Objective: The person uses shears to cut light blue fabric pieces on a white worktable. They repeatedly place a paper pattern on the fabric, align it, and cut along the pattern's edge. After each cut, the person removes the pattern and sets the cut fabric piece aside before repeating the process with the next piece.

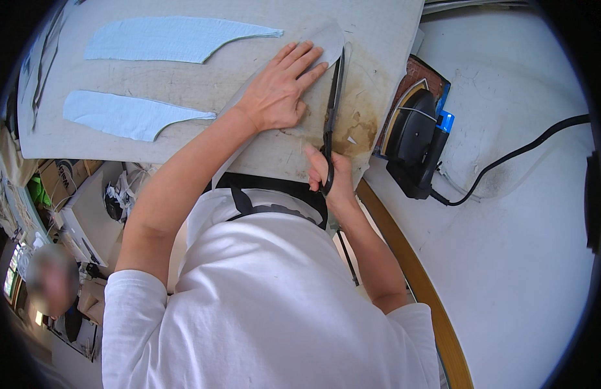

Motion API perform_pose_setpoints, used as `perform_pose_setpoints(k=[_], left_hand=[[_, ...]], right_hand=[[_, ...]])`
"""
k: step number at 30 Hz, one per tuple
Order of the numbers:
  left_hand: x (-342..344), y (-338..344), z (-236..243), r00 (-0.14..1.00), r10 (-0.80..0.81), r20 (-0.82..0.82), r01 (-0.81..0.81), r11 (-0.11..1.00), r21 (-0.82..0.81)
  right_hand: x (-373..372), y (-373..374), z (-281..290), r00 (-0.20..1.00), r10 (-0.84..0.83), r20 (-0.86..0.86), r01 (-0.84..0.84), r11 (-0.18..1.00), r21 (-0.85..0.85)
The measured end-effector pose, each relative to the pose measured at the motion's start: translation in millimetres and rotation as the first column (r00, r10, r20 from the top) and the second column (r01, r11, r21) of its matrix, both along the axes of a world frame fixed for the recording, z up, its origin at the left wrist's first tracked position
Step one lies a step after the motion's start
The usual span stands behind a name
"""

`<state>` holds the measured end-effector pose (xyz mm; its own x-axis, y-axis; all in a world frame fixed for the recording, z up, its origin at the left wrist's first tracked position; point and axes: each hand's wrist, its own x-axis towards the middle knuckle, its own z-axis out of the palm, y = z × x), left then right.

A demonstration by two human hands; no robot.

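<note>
My left hand [279, 89] lies flat with its fingers stretched out, pressing a thin greyish-white sheet of cloth [329, 37] onto the table. In my right hand [336, 178] is a pair of long dark scissors [333, 107], gripped by the handles near the table's front edge. The blades point away from me along the sheet's right edge, close to my left fingertips. How far the blades are apart cannot be made out. Two light blue cut fabric pieces [164, 39], each tapering to the right, lie left of my hands; the nearer blue piece [122, 115] is smaller.
Right of the table [248, 152], a black and blue iron [414, 139] rests tilted on a reddish-brown pad, on a white surface. Its black cord [508, 159] runs off to the right. A small white scrap [352, 140] lies by the scissors. Another person sits behind at lower left, among boxes.
</note>
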<state>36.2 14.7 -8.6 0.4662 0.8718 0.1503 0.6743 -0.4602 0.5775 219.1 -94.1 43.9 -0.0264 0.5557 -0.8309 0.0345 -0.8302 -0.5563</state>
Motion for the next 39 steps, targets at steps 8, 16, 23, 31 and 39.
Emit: perform_pose_setpoints(k=[8, 16, 23, 31, 39], left_hand=[[-0.2, 0.3, 2.7, 1.0, -0.003, 0.005, 0.003, 1.0, -0.011], [-0.5, 0.8, 3.7, 1.0, -0.002, 0.014, 0.002, 1.0, -0.017], [-0.6, 0.8, 3.8, 1.0, 0.0, 0.018, 0.001, 1.0, -0.024], [-0.5, 0.6, 4.0, 1.0, -0.003, 0.013, 0.004, 1.0, -0.024], [-5.8, -5.6, 11.2, 0.996, -0.046, -0.081, 0.04, 0.996, -0.076]], right_hand=[[23.1, 12.9, 0.3, 0.989, 0.142, 0.043, -0.14, 0.989, -0.051], [28.4, 21.4, 4.6, 0.987, 0.157, 0.04, -0.154, 0.986, -0.063], [50.5, 46.4, 16.1, 0.966, 0.254, 0.057, -0.249, 0.966, -0.072], [63.4, 55.6, 16.7, 0.944, 0.323, 0.069, -0.32, 0.946, -0.054], [77.8, 48.4, 26.0, 0.893, 0.441, 0.088, -0.435, 0.897, -0.083]])
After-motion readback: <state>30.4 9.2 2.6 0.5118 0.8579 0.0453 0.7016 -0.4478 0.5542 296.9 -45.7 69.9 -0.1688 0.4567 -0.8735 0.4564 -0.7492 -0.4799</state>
